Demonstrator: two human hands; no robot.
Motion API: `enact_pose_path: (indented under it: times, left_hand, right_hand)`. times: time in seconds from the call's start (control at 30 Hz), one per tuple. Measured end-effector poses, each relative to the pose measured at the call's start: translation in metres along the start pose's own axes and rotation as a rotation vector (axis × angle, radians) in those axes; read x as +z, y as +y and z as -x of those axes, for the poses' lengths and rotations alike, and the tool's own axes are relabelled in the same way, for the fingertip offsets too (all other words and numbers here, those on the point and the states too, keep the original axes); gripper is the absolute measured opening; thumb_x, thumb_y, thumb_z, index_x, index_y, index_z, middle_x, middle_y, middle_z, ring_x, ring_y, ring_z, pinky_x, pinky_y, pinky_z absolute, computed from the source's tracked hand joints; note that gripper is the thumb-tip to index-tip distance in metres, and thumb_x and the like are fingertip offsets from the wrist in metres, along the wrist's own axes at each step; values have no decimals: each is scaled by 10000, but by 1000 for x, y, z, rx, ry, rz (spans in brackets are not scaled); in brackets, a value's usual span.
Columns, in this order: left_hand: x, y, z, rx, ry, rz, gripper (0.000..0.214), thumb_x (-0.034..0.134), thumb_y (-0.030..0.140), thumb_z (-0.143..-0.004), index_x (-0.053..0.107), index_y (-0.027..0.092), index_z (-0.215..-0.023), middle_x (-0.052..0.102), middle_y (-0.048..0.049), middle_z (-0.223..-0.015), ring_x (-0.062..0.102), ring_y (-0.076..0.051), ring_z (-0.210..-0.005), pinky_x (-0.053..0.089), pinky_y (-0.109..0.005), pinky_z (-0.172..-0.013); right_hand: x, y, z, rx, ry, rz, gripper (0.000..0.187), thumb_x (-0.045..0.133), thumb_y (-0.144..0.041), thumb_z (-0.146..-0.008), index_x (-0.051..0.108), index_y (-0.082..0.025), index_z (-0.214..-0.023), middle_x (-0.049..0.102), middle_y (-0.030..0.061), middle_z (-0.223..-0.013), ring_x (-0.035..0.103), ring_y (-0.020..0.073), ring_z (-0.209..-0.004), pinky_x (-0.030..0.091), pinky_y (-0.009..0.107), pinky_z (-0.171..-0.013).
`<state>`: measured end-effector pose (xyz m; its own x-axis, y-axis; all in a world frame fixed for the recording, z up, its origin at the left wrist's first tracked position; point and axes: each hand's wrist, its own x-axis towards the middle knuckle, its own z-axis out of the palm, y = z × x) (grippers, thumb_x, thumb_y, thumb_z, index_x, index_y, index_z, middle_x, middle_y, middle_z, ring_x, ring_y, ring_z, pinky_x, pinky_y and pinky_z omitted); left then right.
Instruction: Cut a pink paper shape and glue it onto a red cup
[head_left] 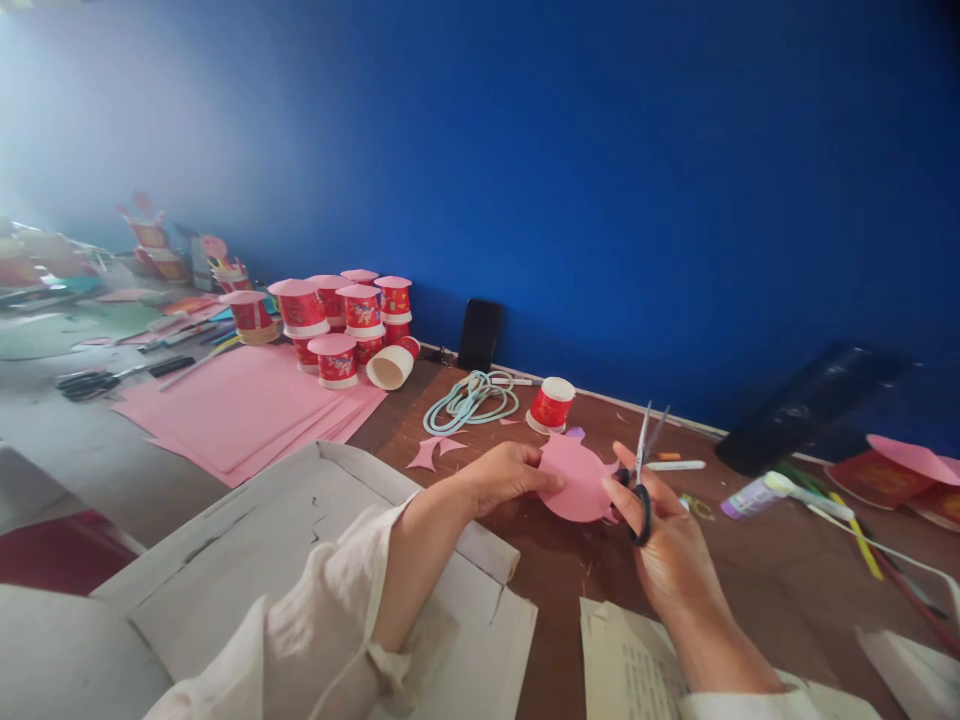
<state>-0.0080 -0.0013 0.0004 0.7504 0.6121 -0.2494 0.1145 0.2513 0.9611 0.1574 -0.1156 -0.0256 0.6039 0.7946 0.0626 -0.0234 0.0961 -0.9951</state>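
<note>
Between my two hands is a pink paper disc [576, 478], mostly round, with small jagged bits at its upper edge. My left hand [510, 478] pinches its left side between thumb and fingers. Black-handled scissors [641, 490] sit in my right hand [667, 540], fingers through the loops and blades parted, pointing up and away. The right fingertips also reach the disc's right edge, where a curled strip of pink paper shows. Just behind the disc stands a red paper cup [553, 405] with a white base facing up. Pink offcuts [433, 451] lie left of the disc.
Several red cups with pink tops [363, 310] stand stacked at the back left, behind pink paper sheets [247, 410]. A pale blue cord [471, 400] and a phone [480, 333] are by the blue wall. A white cardboard box [315, 530] lies front left; a glue stick [757, 495] is right.
</note>
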Motion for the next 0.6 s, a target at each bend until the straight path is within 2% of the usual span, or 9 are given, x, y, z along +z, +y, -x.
enact_pose_path:
  times: [0.1, 0.2, 0.4, 0.5, 0.6]
  left_hand:
    - [0, 1, 2, -33, -37, -129, 303, 769, 382, -644, 700, 138, -811, 632, -17, -645, 496, -99, -490, 370, -221, -456]
    - [1, 3, 4, -40, -61, -178, 303, 756, 391, -658, 702, 141, -820, 636, -20, -655, 523, -109, -516, 397, -220, -475]
    - [2, 3, 5, 0, -82, -180, 335, 748, 405, -669, 705, 134, -860, 650, -38, -721, 554, -125, -580, 413, -223, -489]
    - [-1, -2, 0, 72, -38, -93, 309, 768, 356, -656, 710, 122, -850, 664, -50, -751, 588, -136, -649, 458, -234, -569]
    - [-6, -3, -6, 131, 93, 145, 329, 773, 326, -654, 695, 124, -903, 669, -54, -772, 598, -131, -645, 488, -251, -611]
  right_hand:
    - [-2, 0, 1, -2, -7, -20, 701, 777, -331, -724, 530, -261, -1376, 676, 8, -981, 604, 169, -839, 463, 278, -771]
    - [-1, -2, 2, -17, 6, -20, 683, 779, -329, -713, 558, -240, -1353, 684, 6, -939, 605, 169, -796, 464, 288, -766]
    - [10, -7, 1, 72, -1, -188, 580, 780, -384, -701, 635, -231, -1242, 700, 33, -1038, 633, 179, -858, 493, 265, -735]
    - [7, -13, 0, 43, 105, 8, 563, 774, -456, -691, 649, -187, -1169, 715, 63, -967, 658, 197, -772, 507, 290, -675]
    - [-11, -21, -7, 20, 227, 377, 566, 824, -459, -615, 656, -155, -1062, 718, 70, -782, 660, 220, -629, 494, 315, -592]
